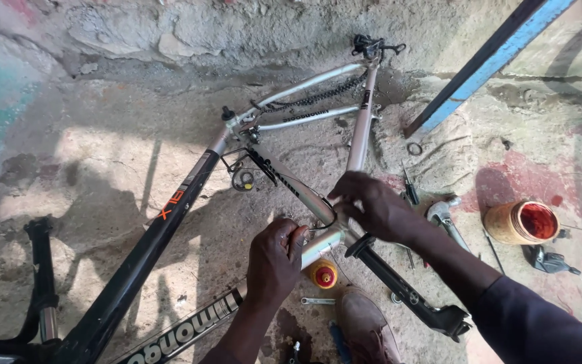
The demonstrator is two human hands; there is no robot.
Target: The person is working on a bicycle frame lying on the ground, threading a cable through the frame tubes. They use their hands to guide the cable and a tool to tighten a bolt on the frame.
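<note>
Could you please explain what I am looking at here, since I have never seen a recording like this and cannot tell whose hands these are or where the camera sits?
There is no machine here: a person works with bare hands, and the one camera sits on that person's head, looking down. A stripped bicycle frame, black and silver, lies on a rough concrete floor. The left hand grips the silver shell at the frame's bottom junction, and the right hand rests on the same junction from above, close to a black crank arm. Around them lie a small orange-capped bottle, a spanner, an adjustable wrench and an open tub of red grease-like stuff. The person's shoe shows below.
</note>
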